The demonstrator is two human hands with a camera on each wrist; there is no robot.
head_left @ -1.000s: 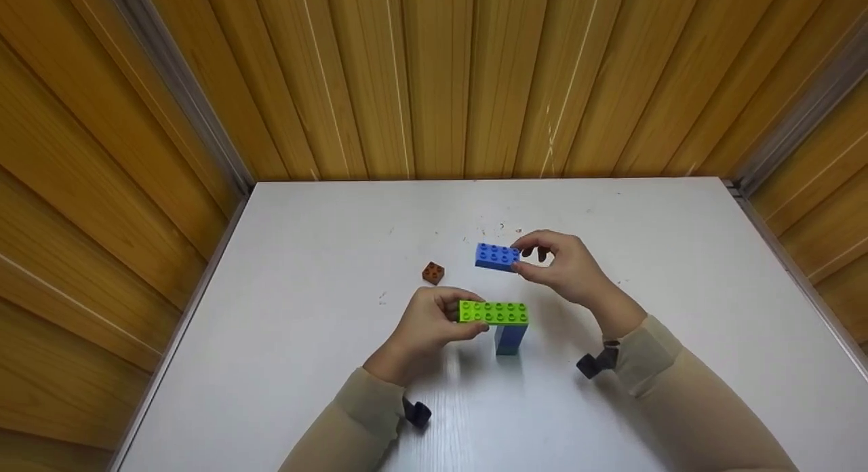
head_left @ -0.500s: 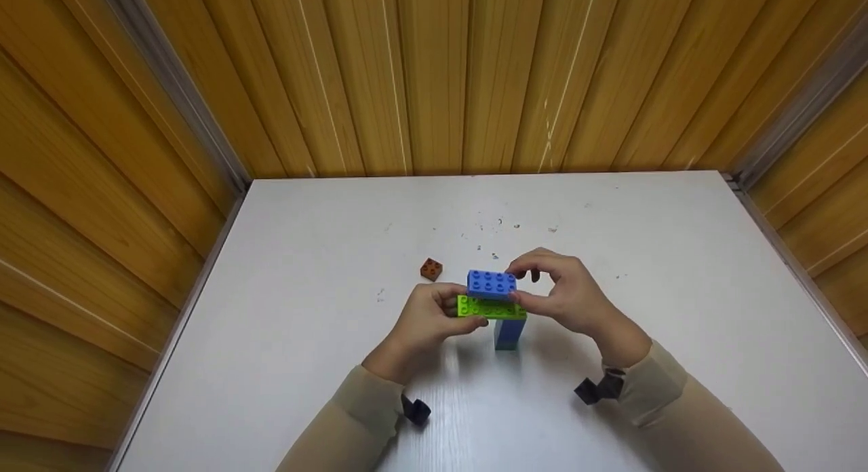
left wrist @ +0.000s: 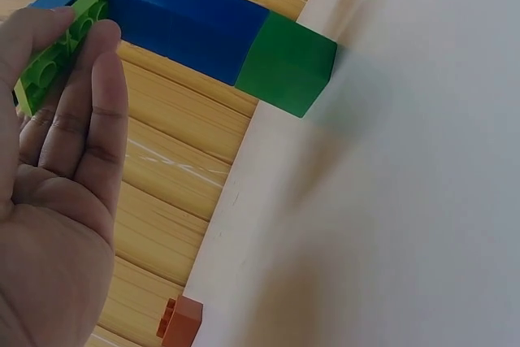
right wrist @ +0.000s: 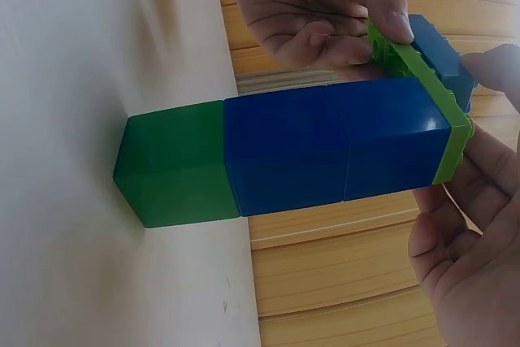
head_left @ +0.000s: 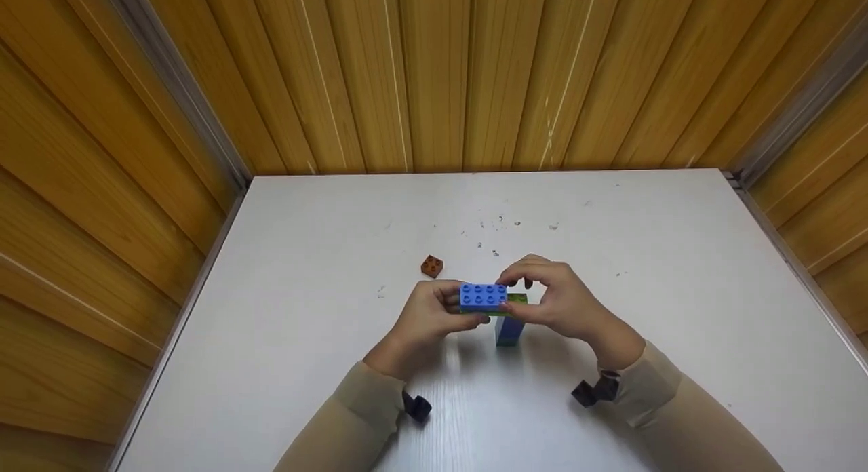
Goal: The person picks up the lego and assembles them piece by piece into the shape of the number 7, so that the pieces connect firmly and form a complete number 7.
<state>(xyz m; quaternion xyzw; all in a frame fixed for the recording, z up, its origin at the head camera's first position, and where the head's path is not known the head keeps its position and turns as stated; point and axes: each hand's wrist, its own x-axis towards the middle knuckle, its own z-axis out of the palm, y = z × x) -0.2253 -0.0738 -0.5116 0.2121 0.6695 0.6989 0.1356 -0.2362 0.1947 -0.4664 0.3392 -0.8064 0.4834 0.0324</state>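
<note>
Head view shows a small tower standing near the middle of the white counter (head_left: 312, 363): a dark green cube (right wrist: 175, 164) at the bottom touching the counter, a blue column (right wrist: 333, 148) on it, and a lime green plate (head_left: 518, 300) across the top. The blue brick (head_left: 482, 296) sits over the left part of that plate, studs up. The left hand (head_left: 426, 319) has its fingers curled round the left end of the lime plate, thumb below and fingers along the edge. The right hand (head_left: 553, 299) pinches the right end of the blue brick between thumb and fingertips.

Whether the brick's studs are fully seated I cannot tell; the right wrist view shows the brick lying close against the plate, with no clear gap.

To do this well, I judge the press should go straight down through the brick, with the left hand bracing the plate from beneath, because the plate overhangs the narrow column on the left and an off-centre push could tip the whole tower or pry the plate loose. The brick's long edges should line up with the plate's before any force goes on. Even pressure at both ends would seat it flat.

A small brown brick (head_left: 432, 265) lies apart on the counter, farther away and to the left.
</note>
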